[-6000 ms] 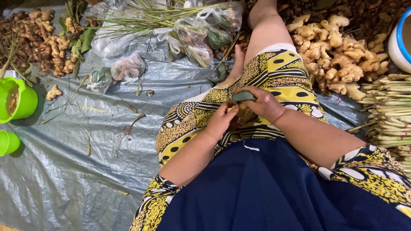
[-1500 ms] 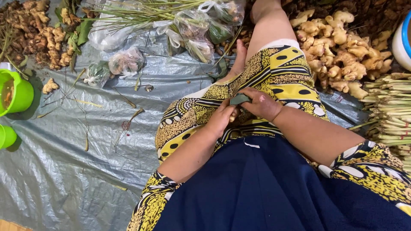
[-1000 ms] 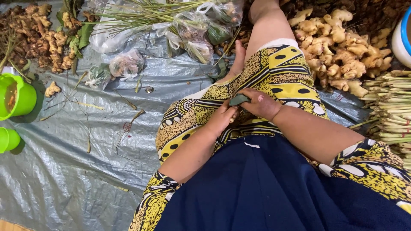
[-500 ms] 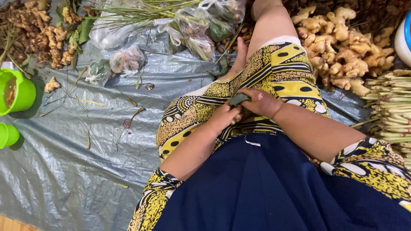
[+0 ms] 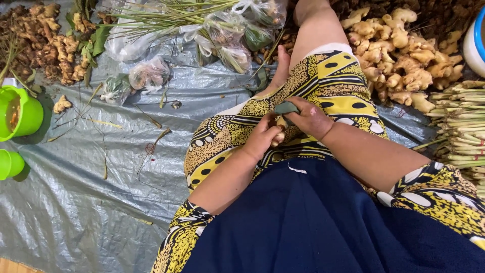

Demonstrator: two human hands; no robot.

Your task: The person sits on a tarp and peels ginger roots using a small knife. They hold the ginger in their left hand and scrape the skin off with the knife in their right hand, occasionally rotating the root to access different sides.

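Head view: a grey tarp (image 5: pixel 101 202) is being sat on, with ginger (image 5: pixel 399 55) heaped nearby. On the lap, a ginger piece (image 5: pixel 279 132) is being pinched by the left hand (image 5: pixel 262 139), while a small green tool (image 5: pixel 286 107) is being gripped by the right hand (image 5: pixel 310 119); strokes are best being kept short, away from the fingers.

A yellow, black and white patterned cloth (image 5: pixel 323 96) covered the lap, above a plain navy apron (image 5: pixel 313 222). Left of the cloth lay a silver-grey tarp (image 5: pixel 76 202) with bright green cups (image 5: pixel 20 114); right of it, pale tan ginger (image 5: pixel 404 55).
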